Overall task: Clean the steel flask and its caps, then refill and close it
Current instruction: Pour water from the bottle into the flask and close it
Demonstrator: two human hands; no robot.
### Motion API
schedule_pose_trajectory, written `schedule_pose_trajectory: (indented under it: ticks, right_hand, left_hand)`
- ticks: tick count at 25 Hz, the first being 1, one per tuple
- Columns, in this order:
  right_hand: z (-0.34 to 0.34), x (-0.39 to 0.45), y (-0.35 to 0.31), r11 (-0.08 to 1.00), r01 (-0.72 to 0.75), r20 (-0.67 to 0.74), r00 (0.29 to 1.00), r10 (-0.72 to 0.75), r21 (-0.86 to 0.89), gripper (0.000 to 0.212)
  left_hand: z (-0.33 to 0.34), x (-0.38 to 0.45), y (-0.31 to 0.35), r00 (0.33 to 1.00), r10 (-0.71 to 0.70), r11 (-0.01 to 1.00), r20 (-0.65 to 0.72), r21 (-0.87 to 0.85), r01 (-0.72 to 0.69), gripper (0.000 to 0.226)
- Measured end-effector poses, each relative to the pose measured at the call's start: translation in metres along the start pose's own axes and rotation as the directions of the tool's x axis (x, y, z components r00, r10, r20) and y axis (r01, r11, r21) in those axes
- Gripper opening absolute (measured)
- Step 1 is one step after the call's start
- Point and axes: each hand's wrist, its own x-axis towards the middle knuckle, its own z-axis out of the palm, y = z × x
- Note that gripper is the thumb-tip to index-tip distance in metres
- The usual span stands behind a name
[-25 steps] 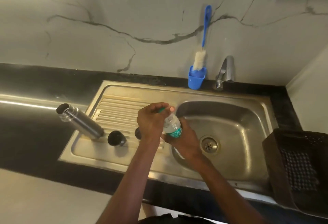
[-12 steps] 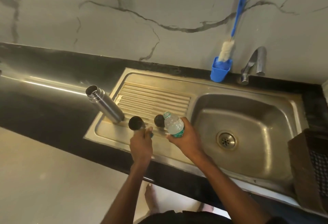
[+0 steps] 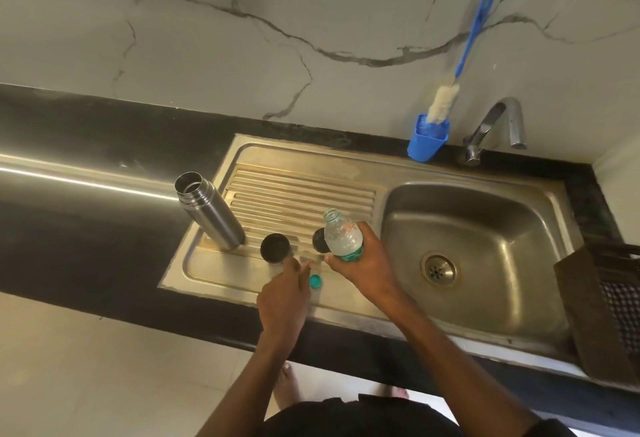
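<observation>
Right hand (image 3: 360, 263): I am gripping the open water bottle (image 3: 343, 235).
Left hand (image 3: 282, 293): my fingers are hanging loose beside the green cap (image 3: 315, 280), near the sink's front edge (image 3: 221, 293).

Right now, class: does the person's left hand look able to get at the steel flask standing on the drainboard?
Probably yes. The left hand holds nothing, and the open steel flask stands up and to its left. Only the black cap sits near that path, slightly aside.

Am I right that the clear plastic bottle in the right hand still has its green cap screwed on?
No. The head view shows the clear plastic bottle in the right hand uncapped, its mouth open; the small green cap lies on the steel drainboard beside the left hand.
</observation>
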Motion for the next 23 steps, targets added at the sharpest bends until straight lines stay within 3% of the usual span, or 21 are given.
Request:
schedule_pose_trajectory:
  ticks: [3, 7, 9, 12, 14, 16, 18, 20, 23]
  right_hand:
    - [0.01, 0.004, -0.017, 0.999, 0.024, -0.022, 0.999, -0.023, 0.035, 0.065]
    - [0.029, 0.013, -0.056, 0.993, 0.083, -0.067, 0.995, -0.078, 0.085, 0.064]
    - [0.044, 0.018, -0.075, 0.988, 0.114, -0.085, 0.991, -0.105, 0.102, 0.064]
    - [0.063, 0.025, -0.097, 0.983, 0.14, -0.101, 0.987, -0.129, 0.118, 0.064]
    - [0.071, 0.026, -0.105, 0.982, 0.145, -0.115, 0.985, -0.131, 0.12, 0.062]
    - [0.076, 0.026, -0.109, 0.981, 0.143, -0.122, 0.984, -0.127, 0.13, 0.061]
    - [0.076, 0.025, -0.11, 0.98, 0.14, -0.136, 0.983, -0.121, 0.139, 0.061]
    - [0.071, 0.023, -0.108, 0.979, 0.134, -0.148, 0.983, -0.112, 0.154, 0.061]
    - [0.055, 0.018, -0.101, 0.977, 0.131, -0.174, 0.979, -0.101, 0.167, 0.063]
  left_hand:
    - [-0.033, 0.0, -0.019, 0.96, -0.002, 0.965, -0.28, -0.251, -0.071, 0.048]
    - [-0.088, 0.028, -0.041, 0.828, -0.279, 0.83, -0.486, -0.555, -0.046, 0.036]
    - [-0.108, 0.052, -0.055, 0.834, -0.295, 0.836, -0.467, -0.549, -0.012, 0.063]
    - [-0.117, 0.086, -0.078, 0.929, -0.263, 0.857, -0.259, -0.506, 0.102, 0.112]
    - [-0.117, 0.101, -0.086, 0.965, -0.227, 0.835, -0.133, -0.537, 0.123, 0.126]
    - [-0.116, 0.112, -0.091, 0.98, -0.184, 0.763, -0.077, -0.639, 0.093, 0.122]
    - [-0.115, 0.123, -0.096, 0.985, -0.154, 0.712, -0.077, -0.7, 0.056, 0.102]
    - [-0.116, 0.131, -0.095, 0.986, -0.142, 0.72, -0.082, -0.692, 0.045, 0.077]
    - [-0.125, 0.13, -0.08, 0.983, -0.064, 0.786, -0.171, -0.616, -0.055, 0.07]
